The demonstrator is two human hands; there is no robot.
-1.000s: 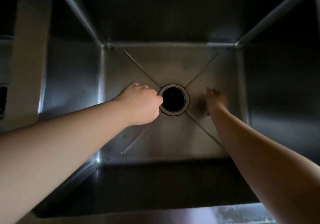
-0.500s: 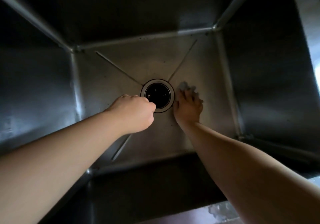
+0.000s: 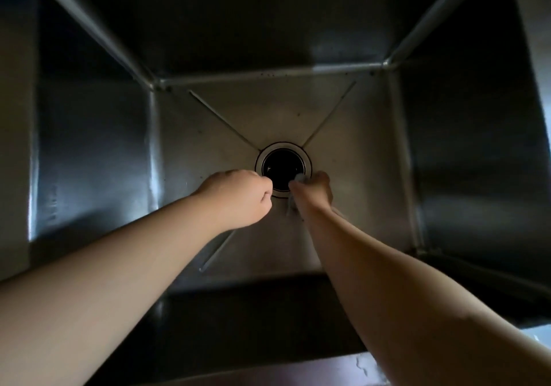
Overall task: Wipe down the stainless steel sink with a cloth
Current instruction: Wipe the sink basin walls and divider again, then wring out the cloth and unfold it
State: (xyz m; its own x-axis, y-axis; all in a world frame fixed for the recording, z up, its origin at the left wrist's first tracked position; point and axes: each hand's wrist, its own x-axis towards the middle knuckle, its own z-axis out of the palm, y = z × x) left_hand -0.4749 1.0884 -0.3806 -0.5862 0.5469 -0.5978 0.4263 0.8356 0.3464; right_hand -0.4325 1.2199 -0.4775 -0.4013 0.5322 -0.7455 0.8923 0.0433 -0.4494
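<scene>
1 deep stainless steel sink (image 3: pixel 98 159) fills the view, seen from above, with 1 round drain (image 3: pixel 283 169) at the middle of its floor and 4 pressed creases running out from the drain toward the 4 corners, the near-right one mostly hidden by an arm. 2 bare forearms reach down into the basin, and the 2 hands meet at the near edge of the drain. The left hand (image 3: pixel 238 196) is clenched into a fist at the drain's left rim; whether anything is inside it cannot be told. The right hand (image 3: pixel 314 190) is curled around 1 pale cloth (image 3: pixel 299 178), which is bunched under the fingers and pressed onto the near-right rim of the drain, with a small tuft showing above the knuckles and a strip showing beside the wrist on the sink floor. Dark specks dot the seam where the floor meets the far wall. Along the bottom edge, a strip of the bench (image 3: pixel 351 367) in front of the sink carries a few water drops.
</scene>
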